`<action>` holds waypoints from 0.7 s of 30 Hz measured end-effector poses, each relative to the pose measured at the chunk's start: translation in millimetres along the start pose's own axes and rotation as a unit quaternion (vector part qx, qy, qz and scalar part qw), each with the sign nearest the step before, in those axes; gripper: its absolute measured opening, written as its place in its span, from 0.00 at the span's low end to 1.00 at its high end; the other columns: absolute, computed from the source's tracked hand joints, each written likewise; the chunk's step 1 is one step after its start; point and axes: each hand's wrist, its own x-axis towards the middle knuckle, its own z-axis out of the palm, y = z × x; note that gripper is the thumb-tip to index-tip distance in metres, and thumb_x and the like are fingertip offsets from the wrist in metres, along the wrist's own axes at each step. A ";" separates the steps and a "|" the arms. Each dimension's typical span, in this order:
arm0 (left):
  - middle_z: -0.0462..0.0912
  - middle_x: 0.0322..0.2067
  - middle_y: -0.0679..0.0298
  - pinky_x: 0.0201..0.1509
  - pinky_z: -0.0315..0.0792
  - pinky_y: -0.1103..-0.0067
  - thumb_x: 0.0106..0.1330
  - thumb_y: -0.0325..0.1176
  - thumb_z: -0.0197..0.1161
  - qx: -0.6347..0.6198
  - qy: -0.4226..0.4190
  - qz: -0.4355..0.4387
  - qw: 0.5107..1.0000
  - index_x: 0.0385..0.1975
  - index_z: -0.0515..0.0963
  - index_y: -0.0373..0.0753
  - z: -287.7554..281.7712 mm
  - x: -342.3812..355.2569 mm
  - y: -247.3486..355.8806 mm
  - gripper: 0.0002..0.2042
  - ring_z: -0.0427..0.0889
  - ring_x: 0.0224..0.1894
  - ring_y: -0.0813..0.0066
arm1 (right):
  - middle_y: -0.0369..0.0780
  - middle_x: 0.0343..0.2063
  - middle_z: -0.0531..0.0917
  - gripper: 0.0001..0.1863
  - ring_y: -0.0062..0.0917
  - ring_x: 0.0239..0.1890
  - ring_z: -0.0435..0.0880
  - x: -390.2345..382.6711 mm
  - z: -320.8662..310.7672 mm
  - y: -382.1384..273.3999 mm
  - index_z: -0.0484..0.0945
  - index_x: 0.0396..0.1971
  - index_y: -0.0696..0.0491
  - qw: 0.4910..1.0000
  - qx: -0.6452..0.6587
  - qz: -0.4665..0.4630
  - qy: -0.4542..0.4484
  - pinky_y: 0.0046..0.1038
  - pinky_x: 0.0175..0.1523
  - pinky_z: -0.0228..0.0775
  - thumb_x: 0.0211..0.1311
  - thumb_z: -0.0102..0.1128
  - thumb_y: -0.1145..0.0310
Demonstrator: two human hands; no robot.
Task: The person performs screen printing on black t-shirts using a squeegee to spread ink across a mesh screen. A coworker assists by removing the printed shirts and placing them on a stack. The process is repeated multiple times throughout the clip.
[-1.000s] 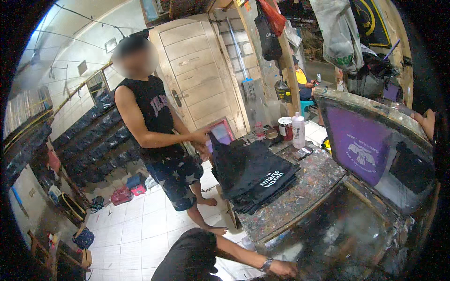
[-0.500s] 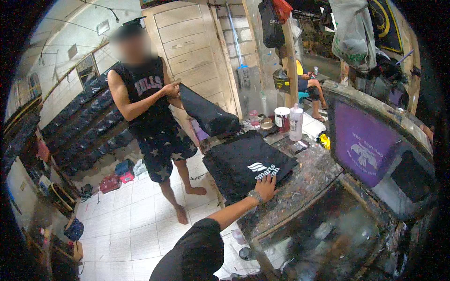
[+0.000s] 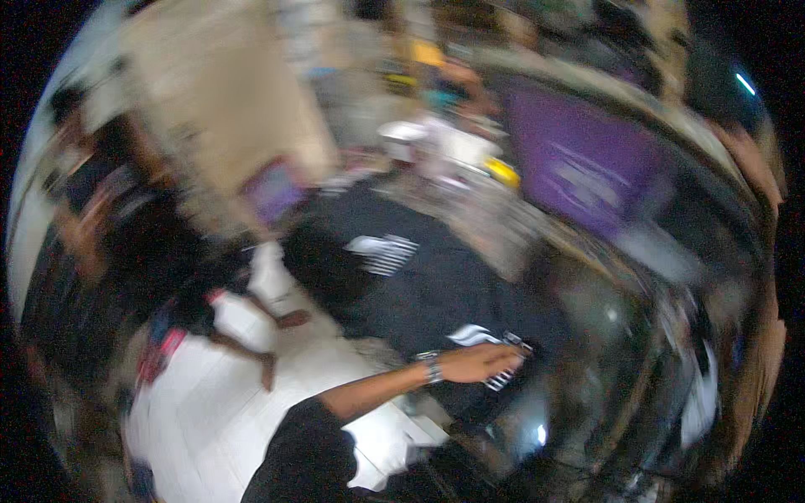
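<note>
My left hand (image 3: 482, 363), wearing a wristwatch, grips the edge of a black printed cloth (image 3: 449, 289) with its fingers together. A white print shows beside and under the fingers. A second white print lies farther back on black cloth (image 3: 381, 251); blur hides where one piece ends and another starts. The screen printing frame (image 3: 579, 159), with purple mesh, stands tilted up on the right. My right hand (image 3: 746, 155) is at its outer edge, closed on the frame as far as the blur shows. The dark printing bed (image 3: 579, 335) lies below the frame.
A white tub (image 3: 402, 138) and a yellow object (image 3: 503, 173) sit on the stained table at the back. To the left a person in dark clothing (image 3: 151, 226) stands on the white tiled floor (image 3: 201, 402). A pale door (image 3: 222, 92) is behind.
My left hand has drawn black cloth from the stack toward me and the printing bed, uncovering another white print. The view has swung, and the other person appears farther left.
</note>
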 end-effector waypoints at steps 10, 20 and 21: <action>0.54 0.79 0.56 0.74 0.40 0.35 0.70 0.65 0.54 0.383 0.098 0.030 0.918 0.76 0.63 0.58 153.3 49.4 9.9 0.36 0.51 0.78 0.43 | 0.60 0.64 0.74 0.43 0.50 0.69 0.72 -5.3 34.0 -87.2 0.77 0.58 0.68 0.999 -0.032 -0.020 -0.005 0.45 0.72 0.62 0.71 0.47 0.37; 0.50 0.80 0.55 0.74 0.37 0.33 0.65 0.73 0.51 0.393 0.107 0.009 0.913 0.77 0.60 0.61 175.6 89.3 47.3 0.42 0.47 0.79 0.37 | 0.55 0.68 0.71 0.38 0.48 0.71 0.69 -15.1 24.2 -90.2 0.78 0.61 0.60 0.997 0.031 -0.064 -0.025 0.41 0.72 0.61 0.66 0.53 0.42; 0.49 0.80 0.55 0.74 0.37 0.32 0.65 0.74 0.50 0.392 0.093 0.017 0.915 0.77 0.59 0.62 180.6 89.3 46.4 0.42 0.46 0.79 0.37 | 0.55 0.68 0.71 0.38 0.48 0.71 0.69 -13.5 25.6 -84.6 0.78 0.61 0.61 0.997 0.031 -0.062 -0.018 0.41 0.72 0.61 0.66 0.53 0.41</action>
